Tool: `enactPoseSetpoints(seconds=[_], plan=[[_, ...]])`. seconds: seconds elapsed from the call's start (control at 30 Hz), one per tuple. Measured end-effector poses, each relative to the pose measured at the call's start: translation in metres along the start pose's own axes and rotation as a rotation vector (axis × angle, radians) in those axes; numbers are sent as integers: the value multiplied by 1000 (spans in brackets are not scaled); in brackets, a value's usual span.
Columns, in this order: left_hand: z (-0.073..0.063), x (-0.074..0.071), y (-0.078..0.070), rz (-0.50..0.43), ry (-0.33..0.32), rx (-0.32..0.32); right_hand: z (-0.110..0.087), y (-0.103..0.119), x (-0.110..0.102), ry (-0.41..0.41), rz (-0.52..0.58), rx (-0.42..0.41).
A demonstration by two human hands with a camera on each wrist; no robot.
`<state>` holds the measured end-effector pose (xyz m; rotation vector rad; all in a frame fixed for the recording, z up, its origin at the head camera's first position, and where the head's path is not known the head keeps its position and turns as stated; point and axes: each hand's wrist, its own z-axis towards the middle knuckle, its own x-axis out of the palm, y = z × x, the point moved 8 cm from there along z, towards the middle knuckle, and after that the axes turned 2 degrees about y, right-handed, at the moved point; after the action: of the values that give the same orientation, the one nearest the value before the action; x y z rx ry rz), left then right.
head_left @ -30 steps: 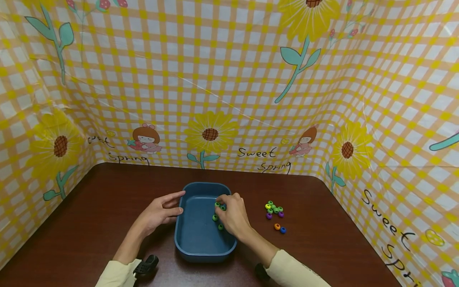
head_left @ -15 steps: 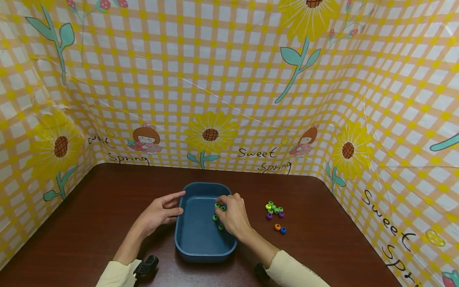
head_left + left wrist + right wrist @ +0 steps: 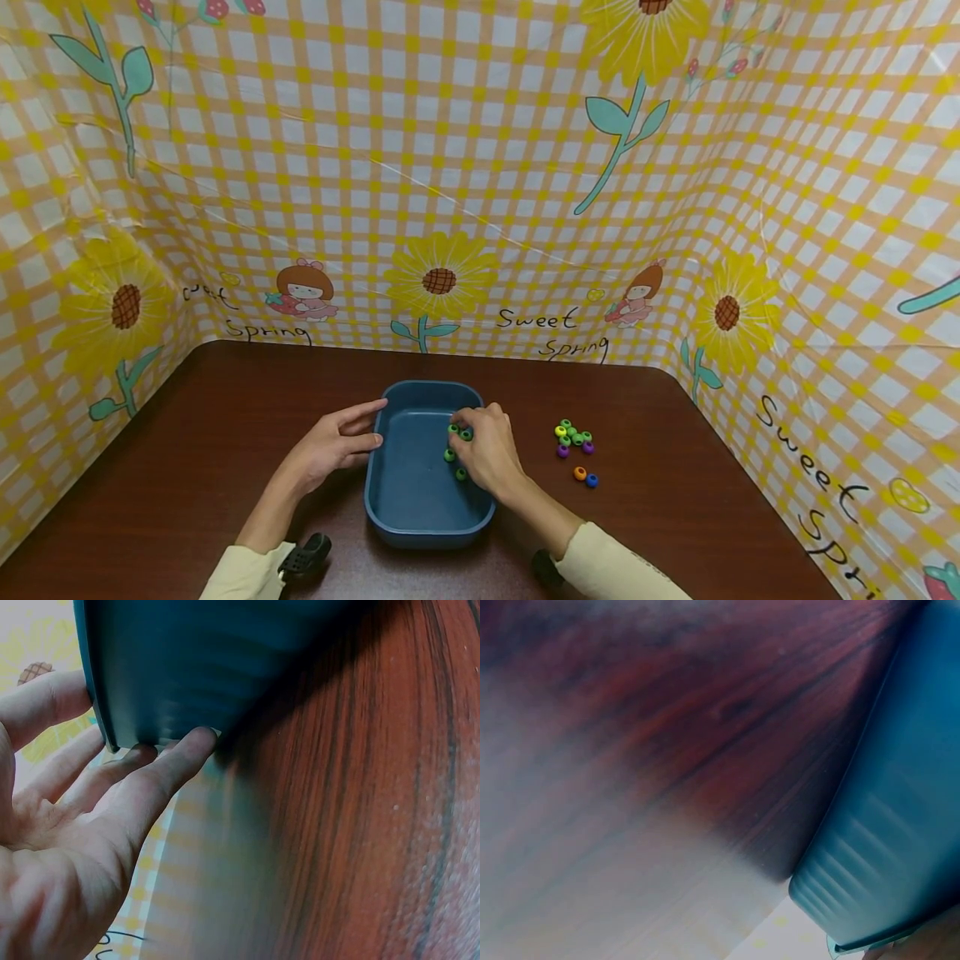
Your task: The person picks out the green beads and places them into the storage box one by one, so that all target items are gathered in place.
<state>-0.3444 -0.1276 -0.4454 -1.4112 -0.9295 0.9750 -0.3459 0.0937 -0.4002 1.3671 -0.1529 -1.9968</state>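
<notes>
A deep blue plastic bin stands in the middle of the table. My left hand touches its left outer side with fingers and thumb spread; the left wrist view shows fingertips against the bin wall. Inside the bin, my right hand reaches over the right rim with curled fingers. A green bead sits between its thumb and index finger, seemingly pinched. Another green bead shows just under the hand. Lower down lie two more, a green bead and a darker green bead.
To the bin's right lies a cluster of green beads with a yellow bead and purple beads. Nearer are an orange bead and a blue bead. A checkered cloth walls the dark wooden table.
</notes>
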Motion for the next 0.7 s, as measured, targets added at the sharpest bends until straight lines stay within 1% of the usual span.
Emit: enactPoseSetpoints(seconds=[0.5,0.7], plan=[[0,0,0,-4,-3,-2,1,0,0,2,-7,10],[0,1,-1,-1,10,2,1,0,1,-2,-11,-1]])
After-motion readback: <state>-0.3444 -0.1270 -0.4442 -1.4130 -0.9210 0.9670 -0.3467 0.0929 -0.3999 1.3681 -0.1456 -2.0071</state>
